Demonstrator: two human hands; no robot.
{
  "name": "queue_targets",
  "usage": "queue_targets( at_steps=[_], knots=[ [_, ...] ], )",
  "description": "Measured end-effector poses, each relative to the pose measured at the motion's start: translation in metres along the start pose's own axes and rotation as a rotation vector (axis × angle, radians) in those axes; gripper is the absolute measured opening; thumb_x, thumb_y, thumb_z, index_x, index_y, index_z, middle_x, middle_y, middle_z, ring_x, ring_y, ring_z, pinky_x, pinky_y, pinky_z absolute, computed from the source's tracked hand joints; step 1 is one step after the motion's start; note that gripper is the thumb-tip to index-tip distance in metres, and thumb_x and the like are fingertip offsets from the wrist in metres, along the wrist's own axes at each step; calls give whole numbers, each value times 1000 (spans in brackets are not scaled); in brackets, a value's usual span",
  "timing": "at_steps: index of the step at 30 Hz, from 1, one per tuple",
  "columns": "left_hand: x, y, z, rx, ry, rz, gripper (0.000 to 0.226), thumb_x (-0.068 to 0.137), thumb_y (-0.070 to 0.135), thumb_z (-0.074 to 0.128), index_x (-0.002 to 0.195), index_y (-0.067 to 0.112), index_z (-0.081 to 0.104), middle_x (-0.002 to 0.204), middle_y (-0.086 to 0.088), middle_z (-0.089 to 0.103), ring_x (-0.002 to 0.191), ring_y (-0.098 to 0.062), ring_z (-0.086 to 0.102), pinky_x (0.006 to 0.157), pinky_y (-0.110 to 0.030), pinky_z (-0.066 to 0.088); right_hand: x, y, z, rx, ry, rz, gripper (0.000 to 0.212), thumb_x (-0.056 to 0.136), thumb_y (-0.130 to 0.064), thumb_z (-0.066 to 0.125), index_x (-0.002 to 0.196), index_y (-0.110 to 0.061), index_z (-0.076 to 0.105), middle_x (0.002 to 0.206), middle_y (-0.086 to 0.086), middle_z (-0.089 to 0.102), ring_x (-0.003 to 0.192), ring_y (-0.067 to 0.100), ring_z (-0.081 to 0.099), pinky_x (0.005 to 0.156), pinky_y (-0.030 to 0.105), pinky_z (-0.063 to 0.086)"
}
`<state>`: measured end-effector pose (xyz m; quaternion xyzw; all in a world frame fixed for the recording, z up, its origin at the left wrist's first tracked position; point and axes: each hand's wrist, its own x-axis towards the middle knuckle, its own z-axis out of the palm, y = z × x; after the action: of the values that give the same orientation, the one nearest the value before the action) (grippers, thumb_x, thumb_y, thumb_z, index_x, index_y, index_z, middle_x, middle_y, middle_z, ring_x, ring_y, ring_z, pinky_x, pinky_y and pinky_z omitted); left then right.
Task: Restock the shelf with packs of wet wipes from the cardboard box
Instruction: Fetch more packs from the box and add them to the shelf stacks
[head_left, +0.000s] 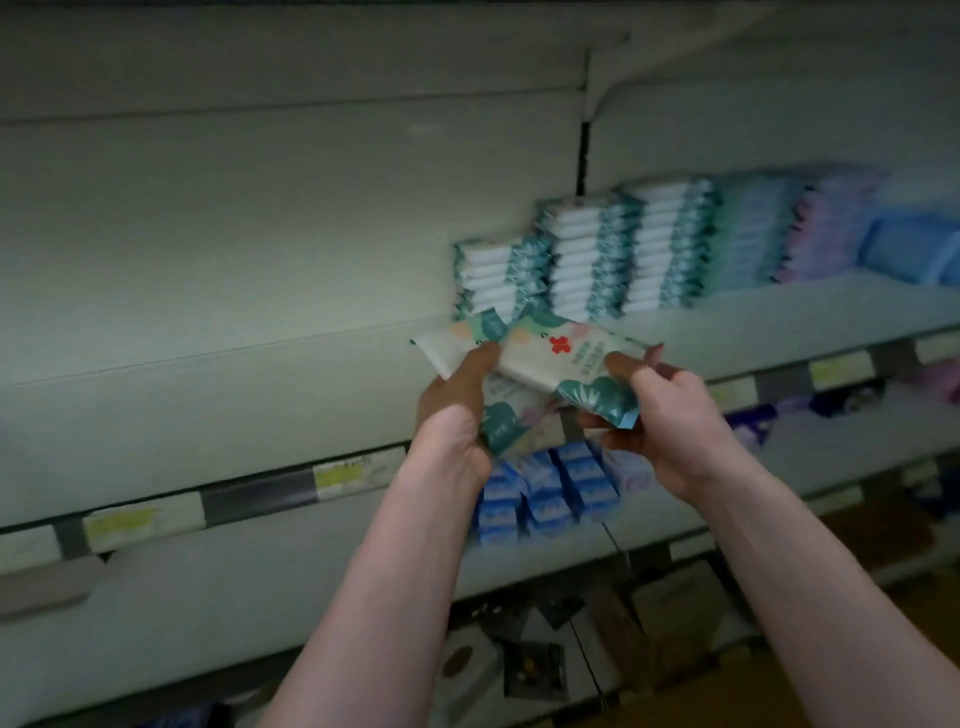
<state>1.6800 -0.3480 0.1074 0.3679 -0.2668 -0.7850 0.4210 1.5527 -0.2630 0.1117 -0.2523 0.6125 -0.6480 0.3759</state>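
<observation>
Broadly, the shelf (234, 415) filled the view: its left stretch lay bare, while its right stretch carried stacks of wipe packs (623, 249), laid flat on one another in rows that stepped down toward the left. Lowest of these was the short stack (498, 280), at the left end of the row, next to the bare stretch. Below the shelf's front strip (260, 493), blue packs (545, 493) sat on the lower shelf (561, 556). No cardboard box was in view.

My left hand (452, 415) and right hand (675, 415) were both raised before the shelf edge, each with fingers curled around the loose packs held between them. The left thumb pressed on the left pack (452, 343); the right thumb and fingers pinched the top pack (561, 369), the one marked with a red cross (558, 343). A third pack (511, 421) lay beneath, against the left palm; whether more hid under it I could not tell.

The top pack's long axis ran diagonally, from upper left to lower right, out of line with the stacked packs. The short stack lay just behind and above the held packs, directly beyond my left hand, which was the nearer of the two. I judged that the coming move called for a short reach up and forward, once the packs were squared to match the stack.
</observation>
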Motion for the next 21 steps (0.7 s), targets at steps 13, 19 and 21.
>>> queue_targets(
  at_steps=[13, 19, 21],
  knots=[
    [56, 59, 54, 209, 221, 245, 26, 84, 4, 68, 107, 4, 56, 103, -18, 65, 78, -28, 67, 52, -35, 59, 143, -91, 19, -448, -406, -173, 65, 84, -7, 69, 142, -6, 40, 120, 8, 53, 84, 20, 64, 69, 28, 57],
    [99, 91, 72, 332, 269, 294, 30, 86, 0, 66, 111, 1, 51, 98, -18, 63, 88, -32, 67, 80, -46, 57, 191, -112, 44, -1040, -358, -628, 50, 86, -15, 66, 135, -19, 54, 136, 2, 53, 106, 14, 53, 89, 21, 41],
    [114, 99, 74, 369, 276, 290, 26, 86, -1, 66, 106, 3, 49, 90, -15, 60, 92, -34, 66, 84, -48, 55, 205, -110, 53, -1217, -287, -742, 42, 90, -20, 62, 132, -23, 57, 132, 6, 56, 112, 23, 55, 93, 30, 45]
  ],
)
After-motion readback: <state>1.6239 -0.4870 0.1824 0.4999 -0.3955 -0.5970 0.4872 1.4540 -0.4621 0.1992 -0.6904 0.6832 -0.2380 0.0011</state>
